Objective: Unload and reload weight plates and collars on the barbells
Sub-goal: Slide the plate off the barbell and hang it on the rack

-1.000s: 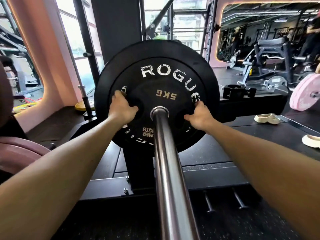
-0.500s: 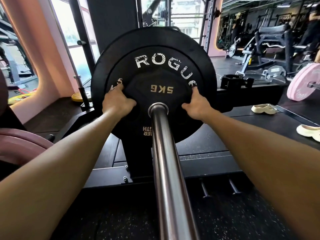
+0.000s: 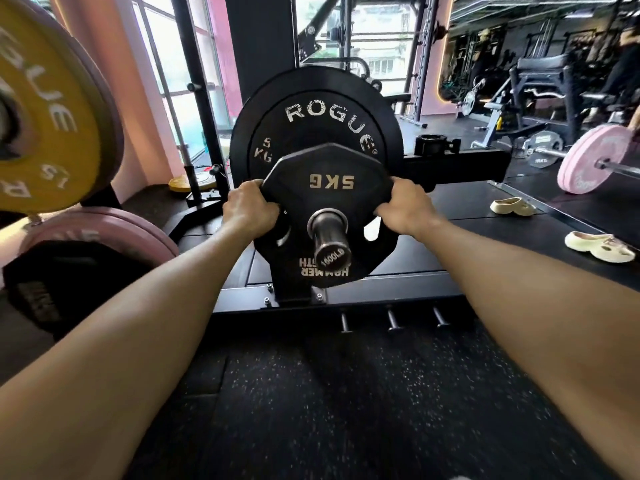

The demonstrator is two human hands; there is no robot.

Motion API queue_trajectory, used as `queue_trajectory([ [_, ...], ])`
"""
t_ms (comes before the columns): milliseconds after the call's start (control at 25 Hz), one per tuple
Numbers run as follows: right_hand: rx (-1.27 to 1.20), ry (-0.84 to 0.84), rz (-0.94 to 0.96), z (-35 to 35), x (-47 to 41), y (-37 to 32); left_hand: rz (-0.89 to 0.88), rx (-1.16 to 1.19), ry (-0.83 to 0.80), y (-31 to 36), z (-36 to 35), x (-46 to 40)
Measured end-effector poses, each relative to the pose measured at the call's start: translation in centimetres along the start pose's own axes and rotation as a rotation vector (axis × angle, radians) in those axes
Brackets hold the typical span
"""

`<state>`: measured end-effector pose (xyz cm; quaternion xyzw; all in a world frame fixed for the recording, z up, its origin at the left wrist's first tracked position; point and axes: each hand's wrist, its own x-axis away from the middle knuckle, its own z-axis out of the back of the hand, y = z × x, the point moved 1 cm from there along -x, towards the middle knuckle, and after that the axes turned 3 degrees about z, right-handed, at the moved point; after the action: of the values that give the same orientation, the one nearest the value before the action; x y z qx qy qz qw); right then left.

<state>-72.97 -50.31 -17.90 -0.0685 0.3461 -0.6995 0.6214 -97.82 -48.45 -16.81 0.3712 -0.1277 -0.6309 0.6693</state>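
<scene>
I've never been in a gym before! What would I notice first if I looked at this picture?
Right in the middle, two hands, the left hand and the right hand, grip the small black 5KG plate near the end of the shiny barbell sleeve. Behind it stands a bigger black ROGUE plate. A big yellow plate fills the left edge, and pink plates sit far right.

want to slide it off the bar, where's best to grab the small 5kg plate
Grip the small 5kg plate at its left and right edges beside the cut-out holes, from the sleeve-end side, as the left hand and right hand do; the barbell sleeve blocks its centre.
</scene>
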Motion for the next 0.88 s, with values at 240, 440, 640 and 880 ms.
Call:
queue_trajectory([
  [240, 0.029, -0.022, 0.000, 3.1, 8.5, -1.3, -0.066, -0.033, -0.002, -0.8, 3.4, 8.1],
  [440, 0.110, 0.005, 0.028, 5.5, 13.2, -3.0, -0.103, -0.072, 0.017, -0.8, 6.3, 12.0],
  [640, 0.121, 0.028, 0.073, 8.4, 13.9, -6.0, -0.164, -0.091, 0.019, 0.6, 10.7, 12.2],
  [880, 0.140, -0.073, 0.097, 16.2, 8.3, -13.2, -0.181, -0.176, 0.020, 8.0, 19.7, 7.8],
])
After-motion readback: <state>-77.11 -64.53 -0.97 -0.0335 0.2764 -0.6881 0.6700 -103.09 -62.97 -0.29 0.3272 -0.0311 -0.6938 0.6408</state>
